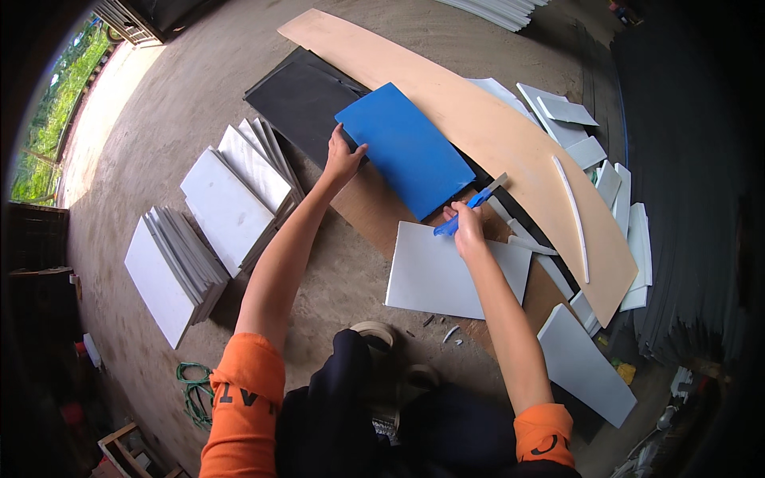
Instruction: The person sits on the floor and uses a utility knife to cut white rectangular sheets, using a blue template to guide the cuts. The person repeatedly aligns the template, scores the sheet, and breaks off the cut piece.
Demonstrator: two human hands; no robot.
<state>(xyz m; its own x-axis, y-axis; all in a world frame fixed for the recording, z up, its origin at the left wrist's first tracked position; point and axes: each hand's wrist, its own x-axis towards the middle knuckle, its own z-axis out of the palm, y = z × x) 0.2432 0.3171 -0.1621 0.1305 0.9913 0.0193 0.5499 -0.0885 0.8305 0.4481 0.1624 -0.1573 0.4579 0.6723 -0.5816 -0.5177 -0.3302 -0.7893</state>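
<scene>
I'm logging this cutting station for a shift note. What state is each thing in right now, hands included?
Blue rectangular board: flat, pinned at its left edge.
Left hand: pressed on the board's edge.
Right hand: closed around the knife.
Blue-handled utility knife: blade out, at the board's lower edge.
White rectangular sheet: lying flat.
White panel stacks: fanned, leaning.
Long tan plywood strip: flat on the floor.

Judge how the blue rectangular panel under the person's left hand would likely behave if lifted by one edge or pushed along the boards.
The blue panel lies flat and straight-edged under the left hand, so it is probably stiff rather than floppy. It looks thin, so likely light for its size. Its smooth face may slide easily over the black sheet; it cannot roll.
</scene>
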